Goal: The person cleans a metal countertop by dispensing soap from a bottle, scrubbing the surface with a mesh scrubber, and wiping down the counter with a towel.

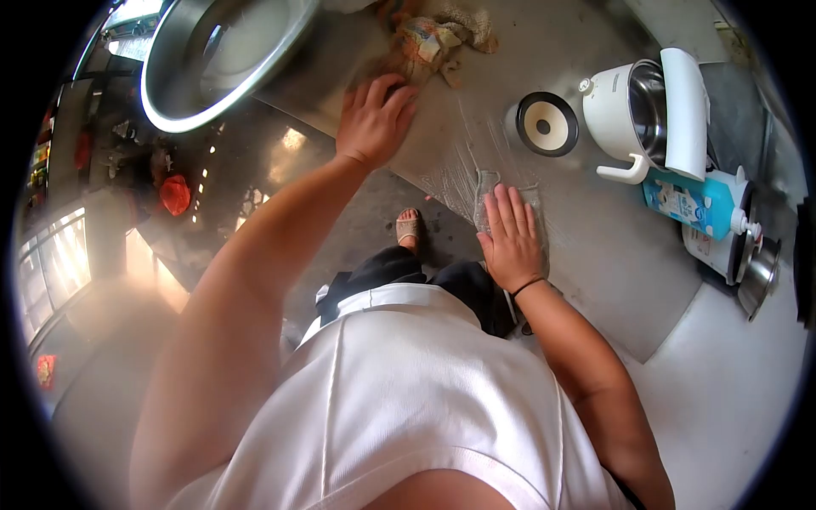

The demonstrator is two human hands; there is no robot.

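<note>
My left hand (374, 121) rests near the edge of the metal counter (608, 255), fingers a little apart and bent, with nothing visible in it. Just beyond its fingertips lies a crumpled, stained cloth (429, 42). My right hand (512, 236) lies flat, palm down, fingers stretched out, on a thin wet grey cloth (488, 181) at the counter's front edge. Wet streaks mark the metal between the two hands. A round black-rimmed disc with a cream centre (554, 125) sits beyond my right hand.
A large metal basin (183, 119) stands at the upper left. At the right are a white electric pot (608, 106) with a handle, a blue bottle (693, 202) with a white pump, a white appliance (707, 251) and a metal bowl (759, 276). A red bag (175, 195) is at the left.
</note>
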